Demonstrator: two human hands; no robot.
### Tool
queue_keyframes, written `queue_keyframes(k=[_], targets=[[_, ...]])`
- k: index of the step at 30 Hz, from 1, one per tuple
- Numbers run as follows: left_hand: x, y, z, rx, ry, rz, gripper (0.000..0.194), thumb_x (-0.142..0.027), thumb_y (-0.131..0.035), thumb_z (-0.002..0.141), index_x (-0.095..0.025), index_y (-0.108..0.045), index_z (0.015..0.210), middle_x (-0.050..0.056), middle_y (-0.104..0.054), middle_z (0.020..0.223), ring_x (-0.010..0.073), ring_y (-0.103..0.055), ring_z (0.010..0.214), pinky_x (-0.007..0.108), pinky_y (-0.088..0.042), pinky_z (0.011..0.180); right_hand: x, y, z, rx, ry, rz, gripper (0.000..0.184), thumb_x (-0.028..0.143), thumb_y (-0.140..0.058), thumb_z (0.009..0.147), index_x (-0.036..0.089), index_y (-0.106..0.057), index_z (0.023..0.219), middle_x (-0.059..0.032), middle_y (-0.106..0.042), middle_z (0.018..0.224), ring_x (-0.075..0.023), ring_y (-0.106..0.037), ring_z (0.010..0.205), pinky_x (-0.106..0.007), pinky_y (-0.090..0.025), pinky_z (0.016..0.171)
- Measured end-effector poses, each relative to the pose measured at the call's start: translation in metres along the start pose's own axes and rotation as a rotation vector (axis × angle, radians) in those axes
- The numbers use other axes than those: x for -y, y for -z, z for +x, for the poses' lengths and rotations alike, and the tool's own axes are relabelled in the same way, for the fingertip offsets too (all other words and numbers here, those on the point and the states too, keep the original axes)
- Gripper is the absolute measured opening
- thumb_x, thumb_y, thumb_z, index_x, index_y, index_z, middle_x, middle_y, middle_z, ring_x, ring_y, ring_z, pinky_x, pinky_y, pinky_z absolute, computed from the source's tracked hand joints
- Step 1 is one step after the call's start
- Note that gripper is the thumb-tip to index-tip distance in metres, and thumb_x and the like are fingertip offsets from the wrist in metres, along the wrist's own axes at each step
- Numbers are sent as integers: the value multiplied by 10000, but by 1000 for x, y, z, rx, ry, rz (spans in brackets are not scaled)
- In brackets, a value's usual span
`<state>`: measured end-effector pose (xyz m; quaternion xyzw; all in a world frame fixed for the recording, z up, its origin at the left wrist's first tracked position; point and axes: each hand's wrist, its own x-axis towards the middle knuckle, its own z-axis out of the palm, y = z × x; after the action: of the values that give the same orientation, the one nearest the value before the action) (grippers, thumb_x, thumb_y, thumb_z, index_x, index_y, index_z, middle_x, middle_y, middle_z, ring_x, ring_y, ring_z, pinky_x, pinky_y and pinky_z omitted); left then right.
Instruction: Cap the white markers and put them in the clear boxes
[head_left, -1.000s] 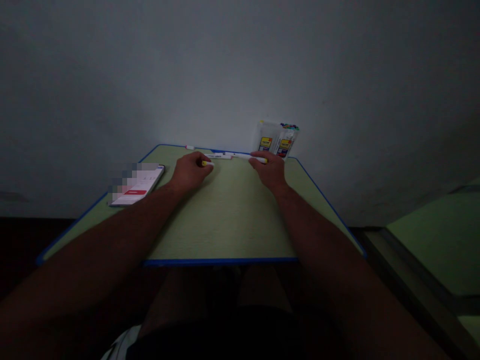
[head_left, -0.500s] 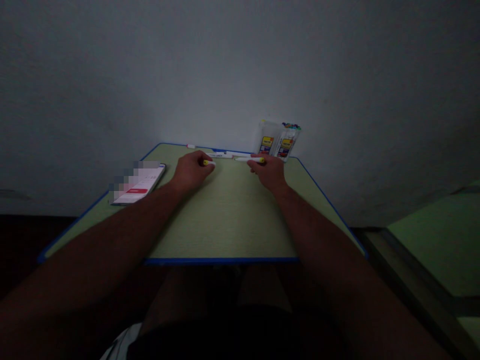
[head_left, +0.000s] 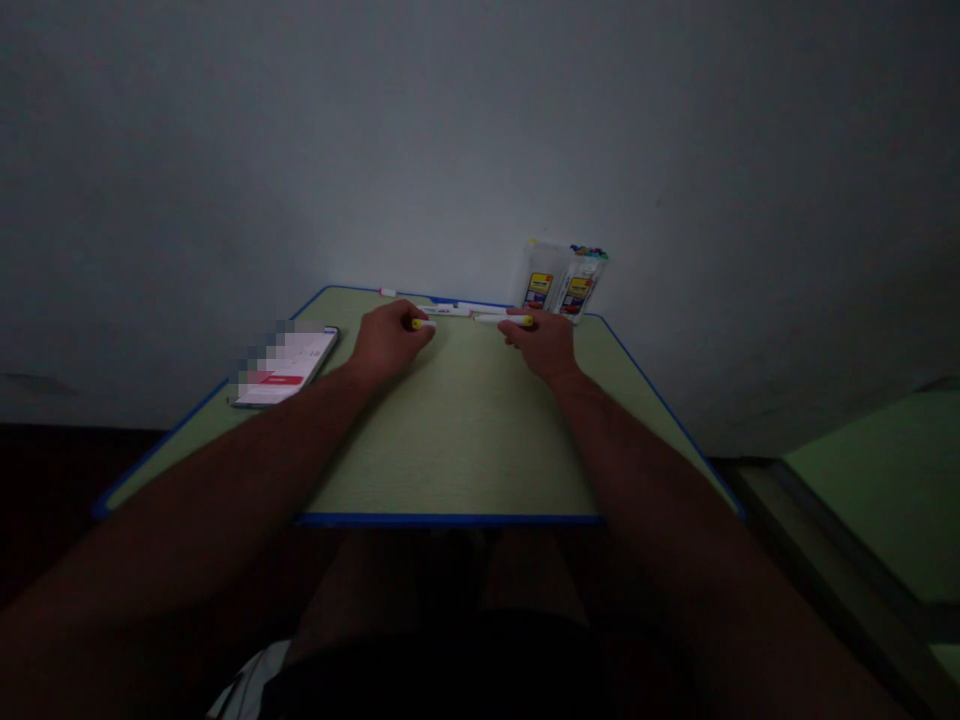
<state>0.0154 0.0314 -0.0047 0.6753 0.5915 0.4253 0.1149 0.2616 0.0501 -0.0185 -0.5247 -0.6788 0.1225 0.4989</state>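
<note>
My left hand [head_left: 392, 340] pinches a small white marker cap with a yellow end [head_left: 424, 324] between thumb and fingers. Across from it, my right hand [head_left: 541, 343] is closed around a white marker [head_left: 491, 319] with a yellow end, its uncapped tip pointing left toward the cap. A gap separates marker and cap. Just beyond my hands, several white markers [head_left: 448, 311] lie along the table's far edge. A loose white cap with a pink end [head_left: 388, 293] lies farther left.
The pale table [head_left: 457, 430] has a blue rim and stands against a grey wall [head_left: 450, 140]. A phone with a lit screen [head_left: 289, 368] lies left of my left forearm. Two clear marker cases [head_left: 538, 280] lean on the wall behind my right hand, the right one holding several markers.
The whole view has shifted slightly, so everything appears a little farther right. Both hands keep their hold on the cap and the marker, with hardly any movement relative to the table.
</note>
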Motion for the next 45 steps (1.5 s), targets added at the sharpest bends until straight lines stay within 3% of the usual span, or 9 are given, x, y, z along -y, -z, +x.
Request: queue_keyframes(k=[9,18,30,45], targets=[[0,-1,-1,-5,-6,13,179,-314,-706,756,-190,-726,883,65,-695,788,203,-603,701,346,-461,733,4,1,-2,-8,-22,41,289,315,-754,780,170,-787,1027,-22,-738,675,-168,-722,665,-327,-596,732],[6,-2,5,17,25,-28,205,-331,-687,774,-198,-737,922,46,-672,761,192,-589,699,325,-456,702,7,1,0,9,-160,275,250,301,-750,734,135,-745,921,-22,-700,608,-164,-698,554,-261,-580,540],[8,-4,8,64,170,-249,207,-270,-678,756,-160,-717,927,27,-659,718,149,-579,595,296,-476,609,5,-3,0,106,-261,467,228,228,-785,669,168,-651,844,0,-694,616,-169,-707,563,-273,-602,543],[6,-7,6,128,168,-403,148,-186,-708,724,-177,-699,871,5,-637,684,126,-563,566,292,-510,616,10,0,-3,179,-275,535,246,237,-800,671,179,-636,845,-1,-710,654,-164,-711,592,-287,-612,578]])
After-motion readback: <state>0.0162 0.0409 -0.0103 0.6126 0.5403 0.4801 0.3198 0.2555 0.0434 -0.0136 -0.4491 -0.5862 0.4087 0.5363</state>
